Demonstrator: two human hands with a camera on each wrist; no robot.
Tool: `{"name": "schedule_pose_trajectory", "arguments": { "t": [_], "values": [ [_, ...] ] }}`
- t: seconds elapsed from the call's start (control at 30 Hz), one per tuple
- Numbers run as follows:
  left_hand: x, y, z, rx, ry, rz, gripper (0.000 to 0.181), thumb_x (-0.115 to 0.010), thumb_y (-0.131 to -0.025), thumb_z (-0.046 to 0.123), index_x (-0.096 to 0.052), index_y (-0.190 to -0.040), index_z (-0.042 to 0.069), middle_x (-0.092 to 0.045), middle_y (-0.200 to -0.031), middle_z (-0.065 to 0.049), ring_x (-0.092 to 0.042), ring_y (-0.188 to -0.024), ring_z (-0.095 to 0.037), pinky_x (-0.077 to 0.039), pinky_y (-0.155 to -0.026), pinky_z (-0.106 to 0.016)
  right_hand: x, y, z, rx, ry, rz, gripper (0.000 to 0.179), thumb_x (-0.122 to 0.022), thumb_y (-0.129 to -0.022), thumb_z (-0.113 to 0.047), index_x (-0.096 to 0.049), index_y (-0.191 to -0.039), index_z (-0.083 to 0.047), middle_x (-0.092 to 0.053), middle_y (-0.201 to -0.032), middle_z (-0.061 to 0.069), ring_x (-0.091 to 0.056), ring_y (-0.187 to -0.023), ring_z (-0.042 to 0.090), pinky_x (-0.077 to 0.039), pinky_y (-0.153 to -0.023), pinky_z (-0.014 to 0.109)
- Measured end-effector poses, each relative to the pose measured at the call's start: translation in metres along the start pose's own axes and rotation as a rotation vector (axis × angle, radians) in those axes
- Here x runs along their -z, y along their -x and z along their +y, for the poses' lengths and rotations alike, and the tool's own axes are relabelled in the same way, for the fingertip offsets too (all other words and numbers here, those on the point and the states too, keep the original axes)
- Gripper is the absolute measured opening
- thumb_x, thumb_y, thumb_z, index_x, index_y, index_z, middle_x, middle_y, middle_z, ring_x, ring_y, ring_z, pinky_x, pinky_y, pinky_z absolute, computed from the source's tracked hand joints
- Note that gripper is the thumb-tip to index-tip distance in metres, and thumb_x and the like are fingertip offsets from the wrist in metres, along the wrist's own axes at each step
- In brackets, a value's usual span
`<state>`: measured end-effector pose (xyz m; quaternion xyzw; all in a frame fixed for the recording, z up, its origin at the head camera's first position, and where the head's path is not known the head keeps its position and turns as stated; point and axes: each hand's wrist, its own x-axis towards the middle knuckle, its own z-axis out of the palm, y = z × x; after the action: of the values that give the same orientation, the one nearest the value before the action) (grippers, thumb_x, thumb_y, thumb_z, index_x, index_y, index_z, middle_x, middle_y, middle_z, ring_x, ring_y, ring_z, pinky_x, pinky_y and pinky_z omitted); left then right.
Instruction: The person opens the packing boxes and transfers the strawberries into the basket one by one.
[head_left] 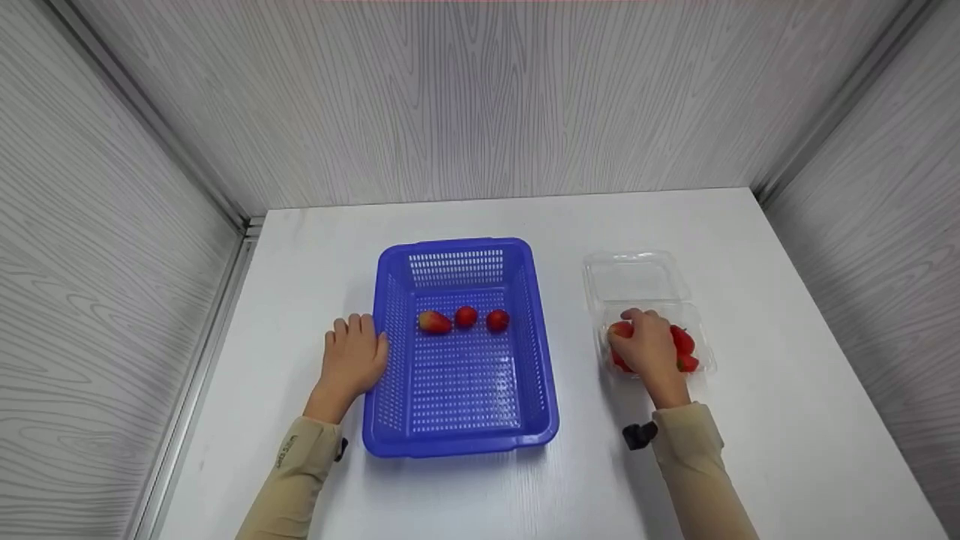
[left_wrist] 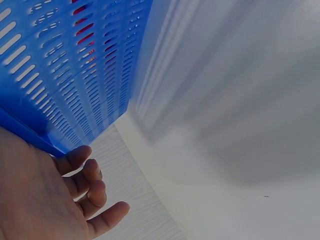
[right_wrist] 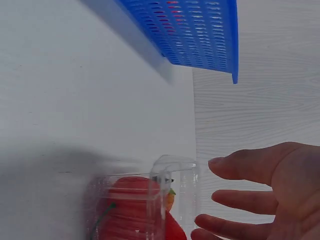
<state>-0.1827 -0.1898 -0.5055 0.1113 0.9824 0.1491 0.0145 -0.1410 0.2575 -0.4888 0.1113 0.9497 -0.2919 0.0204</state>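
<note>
My left hand (head_left: 355,357) rests against the left rim of a blue perforated basket (head_left: 461,445), its thumb at the rim and its fingers along the outside. In the left wrist view those fingers hang loosely bent below the basket's edge. Three small red fruits (head_left: 466,316) lie in a row inside the basket; the left one tapers and has a yellowish end. Over a clear plastic box (head_left: 703,330) my right hand (head_left: 649,345) reaches down with fingers spread and nothing between them. Several red fruits (head_left: 683,341) sit in that box, partly hidden by the hand.
The box's clear lid (head_left: 631,279) is folded back behind it. A white tabletop (head_left: 487,499) carries everything, with wood-grain panels (head_left: 480,105) rising at the back and on both sides. A small black device (head_left: 640,436) is at the right cuff.
</note>
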Motion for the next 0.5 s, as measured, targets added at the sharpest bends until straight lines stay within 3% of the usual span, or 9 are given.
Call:
{"name": "schedule_pose_trajectory", "arguments": {
  "t": [0.2,0.5],
  "values": [
    [-0.001,0.000,0.000,0.003,0.000,0.002,0.039,-0.040,-0.101,0.026,-0.047,-0.117,-0.009,-0.048,-0.106,-0.025,-0.043,-0.099,-0.042,-0.034,-0.083,-0.055,-0.007,-0.001,0.005,-0.035,0.023,-0.033,0.043,-0.069,-0.084,-0.010,-0.061,-0.123,0.006,-0.056,-0.114,0.028,-0.046,-0.110,0.043,-0.045,-0.092,0.054],
    [-0.002,0.001,0.001,-0.002,-0.006,0.019,0.039,-0.040,-0.101,0.026,-0.048,-0.115,-0.009,-0.049,-0.103,-0.024,-0.043,-0.096,-0.042,-0.035,-0.081,-0.054,-0.011,-0.003,0.014,-0.043,0.026,0.040,0.038,-0.065,-0.076,0.001,-0.064,-0.112,0.012,-0.059,-0.109,0.032,-0.048,-0.109,0.047,-0.039,-0.098,0.056]
  ]
}}
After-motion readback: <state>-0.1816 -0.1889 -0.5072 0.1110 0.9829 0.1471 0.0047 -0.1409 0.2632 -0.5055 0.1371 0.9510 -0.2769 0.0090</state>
